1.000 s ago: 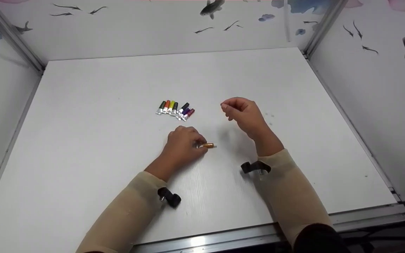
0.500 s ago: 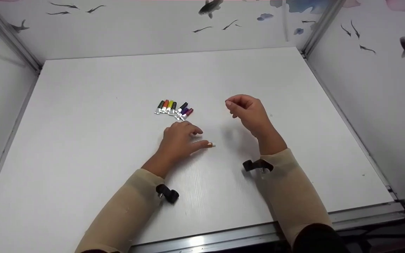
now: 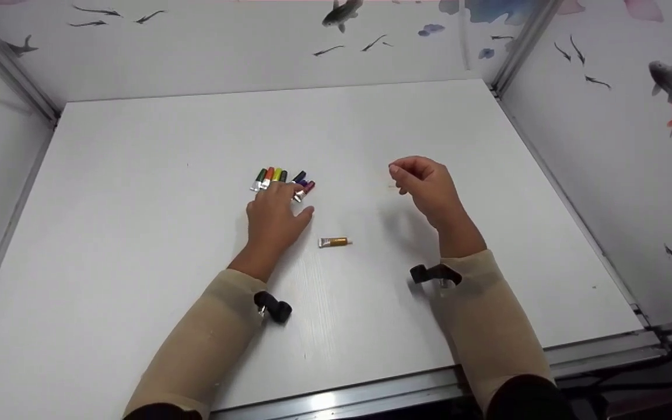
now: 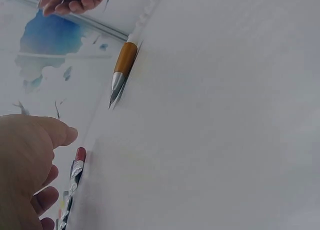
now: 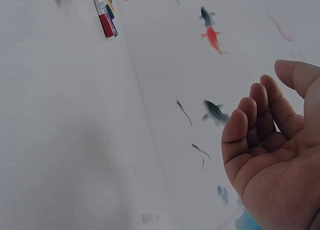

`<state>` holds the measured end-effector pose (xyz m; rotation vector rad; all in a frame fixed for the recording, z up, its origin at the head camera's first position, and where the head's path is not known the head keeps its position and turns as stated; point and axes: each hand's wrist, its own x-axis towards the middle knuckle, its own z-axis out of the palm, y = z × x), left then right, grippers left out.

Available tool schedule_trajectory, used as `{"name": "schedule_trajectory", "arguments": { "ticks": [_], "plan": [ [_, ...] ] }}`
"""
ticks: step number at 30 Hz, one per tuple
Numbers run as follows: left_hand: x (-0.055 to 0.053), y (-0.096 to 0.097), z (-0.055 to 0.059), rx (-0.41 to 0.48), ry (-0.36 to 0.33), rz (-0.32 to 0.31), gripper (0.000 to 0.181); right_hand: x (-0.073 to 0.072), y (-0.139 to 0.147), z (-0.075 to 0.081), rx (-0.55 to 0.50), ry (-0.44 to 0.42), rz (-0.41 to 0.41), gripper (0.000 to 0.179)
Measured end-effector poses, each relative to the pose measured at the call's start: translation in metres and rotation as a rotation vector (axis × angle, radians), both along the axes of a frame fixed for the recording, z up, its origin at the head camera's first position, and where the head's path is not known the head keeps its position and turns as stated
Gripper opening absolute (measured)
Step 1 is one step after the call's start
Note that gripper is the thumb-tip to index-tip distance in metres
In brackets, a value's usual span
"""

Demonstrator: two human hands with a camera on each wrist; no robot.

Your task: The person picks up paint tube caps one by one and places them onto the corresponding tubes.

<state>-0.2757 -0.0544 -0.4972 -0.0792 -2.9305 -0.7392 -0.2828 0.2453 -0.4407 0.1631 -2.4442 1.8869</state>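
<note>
A small gold paint tube [image 3: 336, 241] with a white tip lies alone on the table between my hands. Beyond it, several silver-ended paint tubes [image 3: 262, 177] in green, orange, yellow, black, blue, purple and red lie side by side. My left hand [image 3: 272, 219] reaches over the near ends of that group, thumb spread away, hiding part of it. In the left wrist view its fingers hold nothing, and the red tube [image 4: 80, 154] shows just past the thumb. My right hand [image 3: 429, 186] hovers at the right with fingers loosely bent, and the right wrist view shows its palm without anything in it.
The white table [image 3: 137, 233] is bounded by printed panels at the back [image 3: 242, 52], left and right, and by a metal rail [image 3: 336, 394] at the front. A faint pale square [image 5: 148, 218] shows on the table in the right wrist view.
My left hand has let go of the gold paint tube and moved up and left to the tube group. The right hand has drifted slightly right in the head view.
</note>
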Motion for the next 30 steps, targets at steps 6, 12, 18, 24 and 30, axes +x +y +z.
{"name": "schedule_trajectory", "arguments": {
  "ticks": [6, 12, 18, 24, 30],
  "plan": [
    [-0.010, 0.001, 0.000, -0.043, -0.034, 0.017, 0.057, 0.001, 0.012, 0.000, -0.014, -0.020, -0.052, 0.028],
    [-0.019, 0.002, 0.000, -0.054, -0.030, 0.020, 0.055, 0.003, 0.020, -0.001, -0.037, -0.017, -0.064, 0.027],
    [-0.024, 0.002, -0.002, -0.074, -0.021, 0.015, 0.052, 0.005, 0.029, -0.004, -0.042, -0.024, -0.087, 0.025],
    [-0.029, 0.001, 0.000, -0.078, -0.014, 0.012, 0.046, 0.008, 0.039, -0.005, -0.062, -0.021, -0.098, 0.025],
    [-0.031, 0.002, -0.001, -0.076, 0.006, 0.004, 0.039, 0.012, 0.045, -0.006, -0.055, -0.051, -0.147, 0.026]
  ]
}}
